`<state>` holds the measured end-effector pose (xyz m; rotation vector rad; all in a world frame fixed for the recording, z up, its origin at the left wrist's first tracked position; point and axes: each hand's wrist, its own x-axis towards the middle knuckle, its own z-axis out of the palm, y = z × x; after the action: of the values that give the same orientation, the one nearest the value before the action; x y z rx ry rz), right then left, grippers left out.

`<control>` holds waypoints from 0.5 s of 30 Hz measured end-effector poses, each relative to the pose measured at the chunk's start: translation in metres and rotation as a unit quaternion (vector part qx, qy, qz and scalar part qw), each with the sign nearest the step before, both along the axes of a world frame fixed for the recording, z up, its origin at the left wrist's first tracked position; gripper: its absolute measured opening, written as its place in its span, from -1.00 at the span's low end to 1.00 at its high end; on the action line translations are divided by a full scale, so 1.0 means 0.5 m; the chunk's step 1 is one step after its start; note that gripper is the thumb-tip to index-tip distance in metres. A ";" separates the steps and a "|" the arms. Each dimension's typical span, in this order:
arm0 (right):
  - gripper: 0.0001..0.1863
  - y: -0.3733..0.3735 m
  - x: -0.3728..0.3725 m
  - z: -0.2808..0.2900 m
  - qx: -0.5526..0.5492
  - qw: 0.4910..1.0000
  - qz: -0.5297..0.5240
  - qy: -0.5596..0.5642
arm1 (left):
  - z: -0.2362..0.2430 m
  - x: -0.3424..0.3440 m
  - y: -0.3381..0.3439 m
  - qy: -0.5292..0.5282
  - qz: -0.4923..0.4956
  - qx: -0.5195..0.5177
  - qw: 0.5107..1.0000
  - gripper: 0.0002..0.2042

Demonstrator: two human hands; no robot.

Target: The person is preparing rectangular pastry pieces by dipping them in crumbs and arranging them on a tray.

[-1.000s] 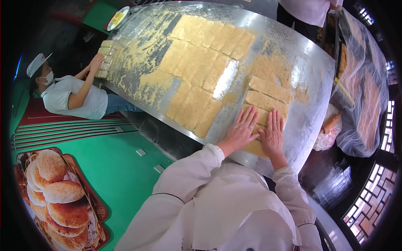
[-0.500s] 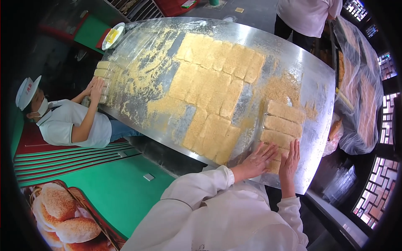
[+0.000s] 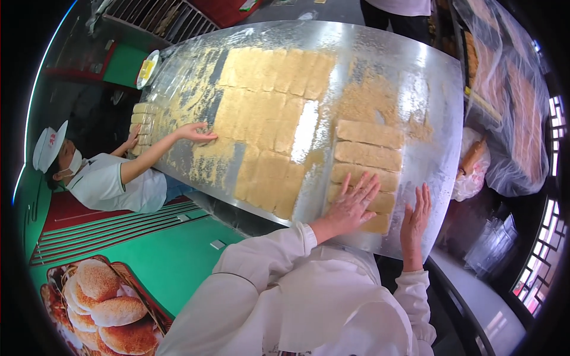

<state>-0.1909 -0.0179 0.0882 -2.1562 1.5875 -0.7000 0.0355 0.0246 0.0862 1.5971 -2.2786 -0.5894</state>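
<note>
A row of long, flat dough strips, coated in tan crumbs or seeds, lies in a shallow clear tray at the near right of the metal table. My left hand rests palm down on the nearer strips, its fingers spread. Just right of the tray my right hand is held with straight fingers, apart from the strips and holding nothing. Left of the tray, similar coated dough pieces lie side by side in several rows on the table.
Loose crumbs are scattered over the metal table. At its left end a co-worker stands by another tray of strips. A white dish sits at the far left corner. Plastic-covered racks stand to the right.
My right hand has moved off the strips to the tray's right side. My left hand has come farther over the strips. The co-worker's arm now reaches over the table. The view has shifted.
</note>
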 end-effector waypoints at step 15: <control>-0.54 -0.042 0.007 -0.010 0.017 0.997 0.048 -0.062 | 0.001 -0.024 -0.021 -0.059 -0.002 0.034 0.998 -0.20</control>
<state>-0.1873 -0.0387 0.0833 -2.1047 1.4125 -0.7550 0.0233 0.0143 0.0868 1.7011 -2.3700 -0.5945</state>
